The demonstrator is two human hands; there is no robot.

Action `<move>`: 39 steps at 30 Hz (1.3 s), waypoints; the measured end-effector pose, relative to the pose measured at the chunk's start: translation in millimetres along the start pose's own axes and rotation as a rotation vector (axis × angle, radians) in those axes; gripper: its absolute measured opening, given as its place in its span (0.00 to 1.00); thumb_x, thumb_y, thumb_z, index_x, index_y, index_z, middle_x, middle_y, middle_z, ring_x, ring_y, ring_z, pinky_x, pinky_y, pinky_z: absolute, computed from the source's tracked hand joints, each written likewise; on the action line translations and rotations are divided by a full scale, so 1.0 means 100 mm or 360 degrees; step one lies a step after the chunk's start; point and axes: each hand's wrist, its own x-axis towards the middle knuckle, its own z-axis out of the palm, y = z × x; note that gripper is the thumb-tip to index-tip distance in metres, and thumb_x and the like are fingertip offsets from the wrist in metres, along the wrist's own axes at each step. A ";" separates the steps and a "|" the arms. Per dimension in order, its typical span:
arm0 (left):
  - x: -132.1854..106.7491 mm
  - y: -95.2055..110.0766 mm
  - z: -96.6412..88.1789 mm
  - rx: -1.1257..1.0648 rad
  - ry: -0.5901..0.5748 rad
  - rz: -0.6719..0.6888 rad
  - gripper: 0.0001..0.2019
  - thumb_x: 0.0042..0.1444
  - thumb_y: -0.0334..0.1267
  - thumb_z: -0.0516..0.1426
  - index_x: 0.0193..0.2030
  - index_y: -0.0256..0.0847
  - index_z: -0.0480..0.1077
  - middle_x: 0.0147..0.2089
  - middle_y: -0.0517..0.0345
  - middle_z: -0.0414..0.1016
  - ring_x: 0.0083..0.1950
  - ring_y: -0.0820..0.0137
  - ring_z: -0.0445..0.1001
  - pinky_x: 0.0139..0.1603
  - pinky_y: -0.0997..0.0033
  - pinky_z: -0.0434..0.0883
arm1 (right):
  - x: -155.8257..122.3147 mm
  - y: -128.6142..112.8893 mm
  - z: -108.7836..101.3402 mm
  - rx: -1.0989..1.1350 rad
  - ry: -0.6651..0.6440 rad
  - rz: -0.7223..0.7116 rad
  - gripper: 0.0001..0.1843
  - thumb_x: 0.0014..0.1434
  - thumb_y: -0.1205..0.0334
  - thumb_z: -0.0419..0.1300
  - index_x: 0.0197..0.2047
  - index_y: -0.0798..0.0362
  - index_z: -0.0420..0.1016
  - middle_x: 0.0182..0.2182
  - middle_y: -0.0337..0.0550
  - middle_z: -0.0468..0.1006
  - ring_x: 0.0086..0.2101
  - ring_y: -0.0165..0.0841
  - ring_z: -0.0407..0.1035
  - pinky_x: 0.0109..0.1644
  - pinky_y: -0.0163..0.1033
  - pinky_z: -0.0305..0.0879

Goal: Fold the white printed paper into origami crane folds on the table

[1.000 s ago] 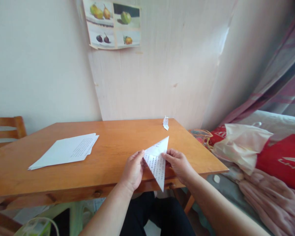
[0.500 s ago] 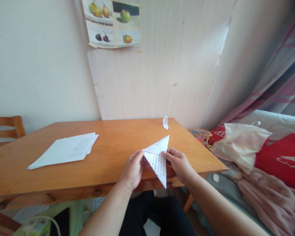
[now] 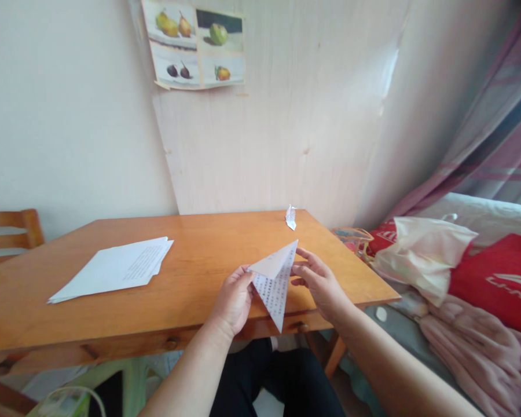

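Observation:
I hold a white printed sheet folded into a triangle over the near edge of the orange wooden table. My left hand pinches the triangle's left corner. My right hand is at the right side of the paper with fingers spread; its fingertips touch or nearly touch the upper right edge. One point of the triangle sticks up toward the wall, another hangs down past the table's front edge.
A stack of white printed sheets lies on the table's left half. A small folded paper figure stands at the far edge. A wooden chair is at left. Bags and bedding crowd the right.
My right hand has loosened from a grip on the triangle and moved slightly up and right, fingers opening. The paper has tilted a little leftward; the left hand keeps its hold.

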 end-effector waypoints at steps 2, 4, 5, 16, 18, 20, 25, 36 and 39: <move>-0.01 0.01 0.02 0.0016 0.0010 -0.0004 0.09 0.50 0.38 0.66 0.35 0.38 0.73 0.35 0.54 0.80 0.37 0.68 0.76 0.42 0.69 0.69 | 0.02 -0.05 0.00 -0.0039 -0.0023 -0.0083 0.29 0.54 0.56 0.64 0.59 0.51 0.71 0.38 0.45 0.80 0.37 0.36 0.71 0.37 0.38 0.64; -0.02 0.03 0.05 0.0076 -0.0012 -0.0001 0.10 0.50 0.39 0.66 0.37 0.38 0.74 0.37 0.54 0.80 0.38 0.67 0.75 0.42 0.69 0.69 | 0.05 -0.10 -0.01 -0.0123 -0.0053 -0.0168 0.20 0.54 0.56 0.64 0.50 0.51 0.78 0.37 0.44 0.81 0.34 0.35 0.70 0.35 0.37 0.61; -0.03 0.04 0.06 0.0128 -0.0027 0.0012 0.10 0.51 0.40 0.66 0.38 0.39 0.74 0.38 0.54 0.80 0.40 0.67 0.75 0.43 0.69 0.69 | 0.06 -0.12 -0.01 -0.0174 -0.0058 -0.0205 0.15 0.54 0.56 0.64 0.44 0.51 0.80 0.34 0.43 0.81 0.32 0.34 0.68 0.33 0.37 0.60; 0.00 0.29 0.08 0.0314 0.0158 0.0220 0.22 0.57 0.52 0.61 0.52 0.40 0.77 0.35 0.55 0.78 0.32 0.71 0.71 0.29 0.74 0.62 | -0.10 -0.33 0.03 -0.0254 -0.0168 -0.0628 0.08 0.57 0.57 0.65 0.41 0.47 0.78 0.43 0.45 0.82 0.45 0.41 0.74 0.51 0.46 0.69; 0.00 0.28 0.03 0.0216 0.0125 0.0175 0.23 0.57 0.53 0.60 0.52 0.39 0.76 0.38 0.53 0.78 0.35 0.70 0.74 0.31 0.74 0.64 | -0.17 -0.28 0.02 -0.0362 -0.0252 -0.0672 0.09 0.57 0.59 0.66 0.42 0.47 0.78 0.48 0.47 0.81 0.50 0.43 0.73 0.56 0.49 0.67; 0.00 0.25 -0.03 0.0264 0.0121 0.0141 0.20 0.55 0.50 0.63 0.50 0.40 0.76 0.41 0.54 0.78 0.38 0.70 0.74 0.34 0.74 0.66 | -0.23 -0.17 -0.01 -0.0520 -0.0313 -0.0686 0.07 0.59 0.61 0.64 0.42 0.47 0.78 0.49 0.49 0.80 0.51 0.44 0.73 0.58 0.50 0.66; -0.02 0.15 -0.16 0.0486 0.0063 0.0066 0.19 0.51 0.38 0.66 0.50 0.40 0.73 0.43 0.55 0.77 0.42 0.69 0.74 0.41 0.73 0.67 | -0.33 0.13 -0.15 -0.0722 -0.0511 -0.0664 0.11 0.60 0.68 0.59 0.45 0.47 0.76 0.51 0.48 0.79 0.53 0.42 0.72 0.57 0.49 0.66; 0.05 0.10 -0.13 0.0913 0.0213 0.0122 0.14 0.52 0.36 0.61 0.46 0.39 0.73 0.34 0.54 0.78 0.33 0.65 0.74 0.34 0.70 0.65 | -0.29 0.24 -0.28 -0.1193 -0.0547 -0.0845 0.33 0.45 0.81 0.56 0.51 0.44 0.75 0.51 0.46 0.78 0.53 0.42 0.70 0.56 0.49 0.67; 0.08 0.12 -0.16 0.1022 0.0276 0.0222 0.13 0.47 0.30 0.61 0.43 0.40 0.74 0.30 0.57 0.77 0.32 0.66 0.73 0.34 0.71 0.63 | -0.31 0.22 -0.29 -0.1255 -0.0591 -0.0821 0.37 0.41 0.82 0.55 0.53 0.44 0.75 0.51 0.44 0.78 0.51 0.42 0.71 0.55 0.48 0.67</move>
